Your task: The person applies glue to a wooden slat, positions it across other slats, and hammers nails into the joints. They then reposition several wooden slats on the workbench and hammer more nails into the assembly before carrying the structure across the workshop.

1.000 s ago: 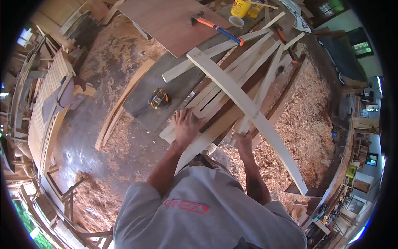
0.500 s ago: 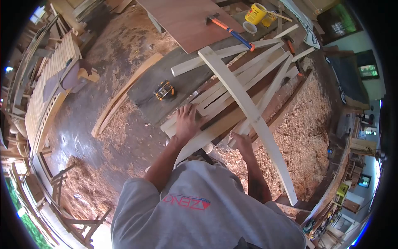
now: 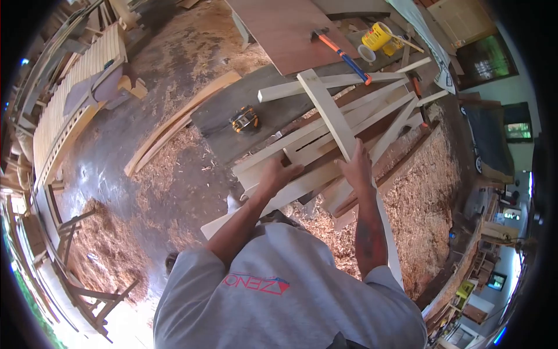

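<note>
A long pale wooden plank [image 3: 328, 113] lies slantwise across several other boards and passes under my right hand [image 3: 357, 168]. That hand grips the plank, with thumb and fingers on opposite edges. My left hand [image 3: 279, 174] is over the near ends of the pale wooden slats [image 3: 311, 150], fingers apart and holding nothing that I can see. Below it a wider board [image 3: 302, 185] runs toward my body. Another wooden bar [image 3: 331, 82] crosses the far end of the stack.
A claw hammer [image 3: 343, 56] rests near a reddish plywood sheet [image 3: 279, 29]. Beyond are a yellow bucket [image 3: 376, 36] and a white cup [image 3: 366, 53]. A black-and-yellow tool [image 3: 244, 120] sits on a dark board [image 3: 218, 125]. Wood shavings [image 3: 421, 203] cover the floor at right; curved wood strips [image 3: 180, 119] lie left.
My right hand has moved up from a shorter board onto the long plank. My left hand has shifted slightly right and down, its fingers spreading. The whole view has shifted a little.
</note>
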Demonstrator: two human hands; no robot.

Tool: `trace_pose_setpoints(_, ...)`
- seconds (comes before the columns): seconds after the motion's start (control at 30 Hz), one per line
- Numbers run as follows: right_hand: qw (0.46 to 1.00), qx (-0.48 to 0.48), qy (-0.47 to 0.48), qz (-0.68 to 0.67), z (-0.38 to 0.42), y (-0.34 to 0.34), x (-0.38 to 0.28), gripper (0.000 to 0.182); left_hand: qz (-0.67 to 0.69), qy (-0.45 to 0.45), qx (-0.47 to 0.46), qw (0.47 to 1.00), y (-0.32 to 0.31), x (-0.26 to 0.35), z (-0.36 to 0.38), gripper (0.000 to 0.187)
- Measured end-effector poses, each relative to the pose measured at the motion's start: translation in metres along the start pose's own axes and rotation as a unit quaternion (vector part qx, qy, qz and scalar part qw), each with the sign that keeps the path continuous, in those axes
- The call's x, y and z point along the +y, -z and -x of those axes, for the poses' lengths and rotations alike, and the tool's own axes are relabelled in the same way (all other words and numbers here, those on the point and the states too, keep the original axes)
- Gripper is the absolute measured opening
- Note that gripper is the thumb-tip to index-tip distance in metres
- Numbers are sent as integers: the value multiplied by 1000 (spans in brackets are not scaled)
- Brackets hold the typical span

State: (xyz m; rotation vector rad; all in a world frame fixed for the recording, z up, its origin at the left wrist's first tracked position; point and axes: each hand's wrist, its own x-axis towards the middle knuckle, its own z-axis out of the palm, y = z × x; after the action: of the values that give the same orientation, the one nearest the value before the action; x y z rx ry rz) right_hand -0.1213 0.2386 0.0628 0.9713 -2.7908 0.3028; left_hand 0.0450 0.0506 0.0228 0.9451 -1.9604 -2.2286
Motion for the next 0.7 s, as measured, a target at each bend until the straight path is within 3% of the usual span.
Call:
trace_pose_setpoints(0.07, 995, -79, -45, -44, -8, -15, 10, 70, 52, 15, -6, 999, -10, -4, -16, 44)
trace_pose_setpoints(0.17, 983, -151, -88, -53, -19, -8, 10, 62, 162, -39, 33, 985, -26, -17, -30, 44)
trace_pose_setpoints(0.23, 984, -153, -78, -53, -23, -5, 12, 60, 61, -5, 102, 993, -28, -28, -30, 50)
trace_pose_setpoints(0.47, 978, -172, -67, -94, -25, -5, 20, 59, 36, 32, 114, 992, -22, -12, -16, 43)
trace_pose_setpoints(0.7, 974, -175, -96, -108, -25, 0, 13, 54, -34, 11, 133, 990, -32, -32, -24, 55)
